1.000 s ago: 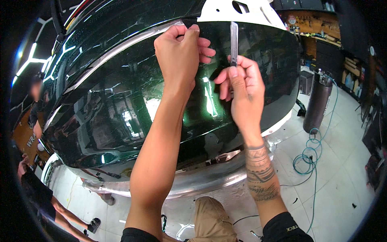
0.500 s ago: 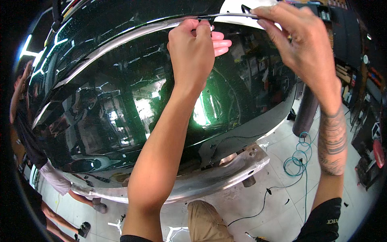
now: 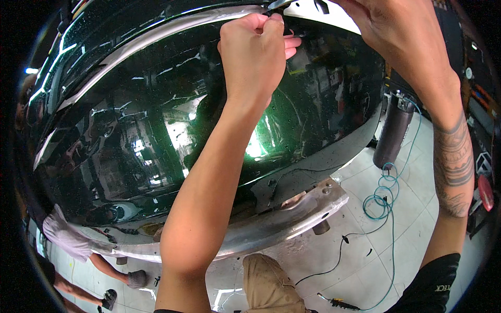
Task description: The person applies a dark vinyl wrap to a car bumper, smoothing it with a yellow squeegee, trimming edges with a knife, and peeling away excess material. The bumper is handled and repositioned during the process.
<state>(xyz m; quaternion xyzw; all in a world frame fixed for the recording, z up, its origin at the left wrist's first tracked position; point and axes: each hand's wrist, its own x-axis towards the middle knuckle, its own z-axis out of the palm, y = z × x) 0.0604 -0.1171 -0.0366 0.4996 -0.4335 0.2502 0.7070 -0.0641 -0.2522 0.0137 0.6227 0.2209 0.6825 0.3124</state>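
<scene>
A glossy dark green car body panel (image 3: pixel 141 112) curves across the view, with a pale, bright edge (image 3: pixel 151 39) along its upper side. My left hand (image 3: pixel 253 55) is at that upper edge, thumb and forefinger pinched on a thin dark strip (image 3: pixel 276 6); its other fingers are bent behind, partly showing. From the pinch the strip runs up to the picture's top border. My right hand (image 3: pixel 399 34) is raised at the upper right, beyond the white area beside the panel. Its fingertips are cut off by the top border, so what they hold is hidden.
Below the panel runs a bare metal bumper beam (image 3: pixel 282 221). A black cylinder (image 3: pixel 394 130) stands on the tiled floor at the right, beside a coiled teal hose (image 3: pixel 378 206). A tool (image 3: pixel 339 302) lies low down. Another person's legs (image 3: pixel 78 287) show at the lower left.
My right hand has moved up and right, its fingertips leaving the picture. My left hand has shifted slightly up and right, still pinching the strip. The view has shifted a little.
</scene>
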